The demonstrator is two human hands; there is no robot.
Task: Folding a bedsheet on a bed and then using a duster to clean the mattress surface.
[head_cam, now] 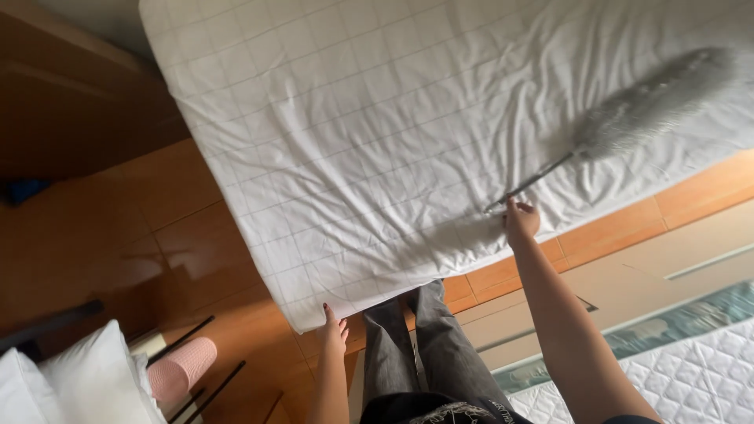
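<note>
Left hand point(333, 328): arm reaches straight forward from the bottom edge, forearm bare. Fingers are extended and held together, tips touching the near corner of the sheet point(377, 141). Whether they pinch the cloth or only rest on it cannot be told; the palm side is hidden.

Far left: wooden floor point(181, 235), glossy, with a white pillow point(86, 377) at the lower left and a pink ribbed cylinder point(182, 367) just beside it, between thin black rods.

Centre: sheet is white with a square quilted grid, creased, spread over the mattress and hanging over its near edge. Person's grey trousers point(424, 345) show below the corner, between the two arms.

Right hand point(520, 220): arm stretched long and diagonal from the lower right, elbow near straight. Fingers are closed round the thin handle of the duster point(652, 102), back of hand toward the camera. Handle runs up and right from the fist. Fluffy grey head lies on the sheet near the right edge, well apart from the hand, blurred.

Lower right: a second quilted mattress point(699, 377), white with a greenish band along its side, lies on the floor.
</note>
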